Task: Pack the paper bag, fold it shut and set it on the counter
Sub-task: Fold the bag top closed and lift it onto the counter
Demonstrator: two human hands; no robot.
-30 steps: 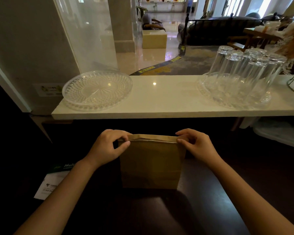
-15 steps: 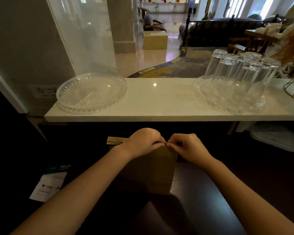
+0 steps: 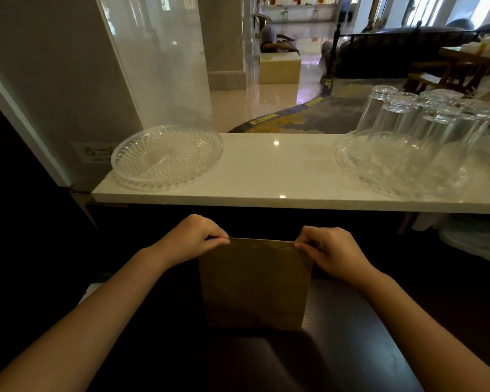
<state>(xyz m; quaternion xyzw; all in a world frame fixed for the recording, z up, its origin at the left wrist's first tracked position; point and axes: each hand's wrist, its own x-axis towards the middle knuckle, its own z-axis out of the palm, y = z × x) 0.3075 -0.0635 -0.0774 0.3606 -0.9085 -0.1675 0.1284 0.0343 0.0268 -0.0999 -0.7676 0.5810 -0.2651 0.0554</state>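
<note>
A brown paper bag [image 3: 255, 287] stands upright on the dark lower table, just below the white counter [image 3: 289, 179]. Its top edge is folded flat. My left hand [image 3: 190, 239] pinches the top left corner of the bag. My right hand [image 3: 328, 248] pinches the top right corner. What is inside the bag is hidden.
An empty clear glass plate [image 3: 167, 157] sits at the left end of the counter. A clear tray [image 3: 391, 168] holding several upturned drinking glasses [image 3: 408, 120] stands at the right. A white leaflet [image 3: 89, 290] peeks out under my left forearm.
Both hands slid from the middle of the folded top out to its two corners. The bag's top now lies flatter.
</note>
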